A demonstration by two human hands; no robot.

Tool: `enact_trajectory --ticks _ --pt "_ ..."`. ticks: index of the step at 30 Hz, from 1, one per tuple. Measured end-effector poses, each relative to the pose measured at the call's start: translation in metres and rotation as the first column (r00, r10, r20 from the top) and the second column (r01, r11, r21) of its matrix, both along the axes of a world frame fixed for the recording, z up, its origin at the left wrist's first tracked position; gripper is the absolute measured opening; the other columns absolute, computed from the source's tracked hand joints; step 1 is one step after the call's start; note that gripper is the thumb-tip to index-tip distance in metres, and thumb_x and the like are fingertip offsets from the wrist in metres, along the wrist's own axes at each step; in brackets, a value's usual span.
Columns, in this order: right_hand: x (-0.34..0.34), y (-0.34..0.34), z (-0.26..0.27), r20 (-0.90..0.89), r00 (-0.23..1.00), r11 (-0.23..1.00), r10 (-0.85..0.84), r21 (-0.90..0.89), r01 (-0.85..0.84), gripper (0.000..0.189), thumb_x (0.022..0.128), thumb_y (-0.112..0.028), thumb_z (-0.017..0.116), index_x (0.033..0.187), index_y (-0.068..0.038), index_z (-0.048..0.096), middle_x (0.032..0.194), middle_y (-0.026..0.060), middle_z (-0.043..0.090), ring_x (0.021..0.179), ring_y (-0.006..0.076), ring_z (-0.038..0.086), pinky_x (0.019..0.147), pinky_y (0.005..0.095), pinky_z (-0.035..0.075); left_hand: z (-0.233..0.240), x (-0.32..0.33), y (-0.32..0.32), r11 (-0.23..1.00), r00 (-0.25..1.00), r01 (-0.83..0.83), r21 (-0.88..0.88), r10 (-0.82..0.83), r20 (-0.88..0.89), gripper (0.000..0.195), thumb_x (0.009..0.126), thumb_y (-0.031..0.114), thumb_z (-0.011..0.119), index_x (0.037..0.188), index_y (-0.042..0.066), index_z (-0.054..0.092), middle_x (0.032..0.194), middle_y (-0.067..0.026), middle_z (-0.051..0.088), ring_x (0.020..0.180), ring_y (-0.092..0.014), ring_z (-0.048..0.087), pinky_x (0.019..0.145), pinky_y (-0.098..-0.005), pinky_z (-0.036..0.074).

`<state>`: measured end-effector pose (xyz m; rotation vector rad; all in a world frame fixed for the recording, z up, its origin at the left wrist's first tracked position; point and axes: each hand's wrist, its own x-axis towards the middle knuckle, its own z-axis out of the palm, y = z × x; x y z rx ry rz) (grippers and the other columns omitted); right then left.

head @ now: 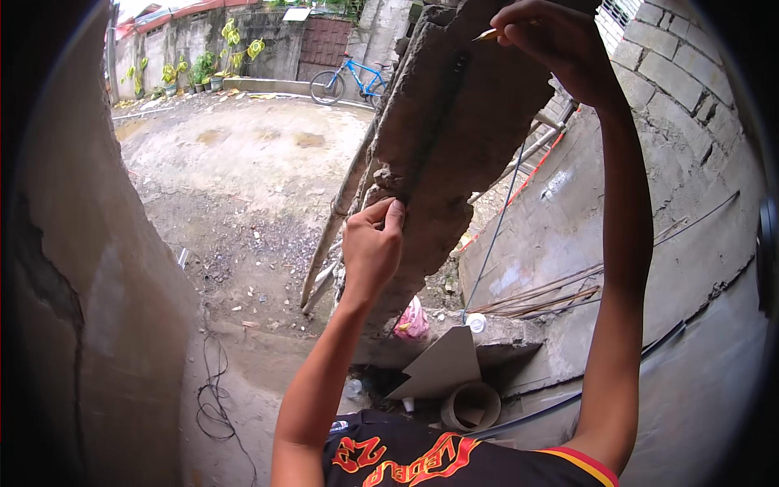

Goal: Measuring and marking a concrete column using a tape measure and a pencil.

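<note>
My right hand (557, 49) is raised at the top of the picture. It holds a pencil (485, 35), whose tip points left over the face of a rough concrete wall section (450, 140). Lower down, my left hand (374, 246) is at this section's broken left edge, thumb and forefinger pinched together against it. Whether something thin sits between those fingertips is hidden. A dark streak runs down the concrete between the two hands. Chipped, jagged edges border the section on both sides.
Bamboo poles (335, 225) lean behind the section. A dark cord (496, 237) hangs at its right. Below are a pink plastic bag (412, 319), a grey board (447, 365) and a round container (470, 406). Tangled wire (213, 395) lies at left; a blue bicycle (353, 79) stands outside.
</note>
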<state>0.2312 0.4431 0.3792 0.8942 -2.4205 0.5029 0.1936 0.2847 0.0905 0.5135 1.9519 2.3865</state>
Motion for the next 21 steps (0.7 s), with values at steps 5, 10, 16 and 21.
enact_trajectory --ticks 5,10,16,21 --pt "-0.001 -0.008 -0.002 0.065 0.998 0.999 0.018 -0.042 -0.016 0.01 0.091 -0.002 0.064 0.101 0.001 0.066 0.097 0.0103 0.069 0.094 0.0176 0.067 0.085 0.0304 0.054 -0.005 -0.003 -0.001 0.997 1.0 0.0 0.073 0.001 -0.004 0.029 0.093 0.024 0.062 0.103 -0.002 0.071 0.063 -0.0002 0.062 0.055 -0.004 0.049 0.051 -0.0264 0.037" --pt "-0.002 -0.001 0.0 0.027 0.999 1.0 0.024 -0.011 -0.024 0.01 0.091 -0.001 0.064 0.1 0.002 0.066 0.096 0.0107 0.068 0.094 0.0192 0.068 0.085 0.0316 0.055 -0.003 -0.001 0.001 0.996 0.998 -0.009 0.085 0.014 -0.056 0.028 0.094 0.021 0.061 0.102 -0.004 0.071 0.061 0.0032 0.058 0.054 -0.002 0.043 0.047 -0.0251 0.031" --pt "0.0 -0.009 -0.002 0.061 0.989 0.988 0.131 -0.084 -0.126 0.01 0.091 -0.003 0.065 0.1 0.002 0.066 0.095 0.0103 0.069 0.093 0.0189 0.068 0.084 0.0314 0.055 -0.007 -0.004 -0.001 0.996 0.998 0.01 0.087 -0.004 -0.063 0.029 0.095 0.022 0.06 0.102 -0.005 0.071 0.061 0.0043 0.055 0.054 -0.002 0.04 0.046 -0.0252 0.027" --pt "0.007 -0.016 -0.001 -0.009 0.999 0.999 -0.037 0.032 0.038 0.01 0.092 -0.007 0.066 0.099 0.0 0.067 0.092 0.0091 0.07 0.092 0.0165 0.068 0.083 0.0307 0.055 -0.007 -0.006 -0.006 0.996 0.996 0.045 0.082 -0.038 -0.086 0.027 0.097 0.02 0.058 0.097 -0.005 0.07 0.061 0.0072 0.05 0.053 -0.002 0.036 0.047 -0.0248 0.025"
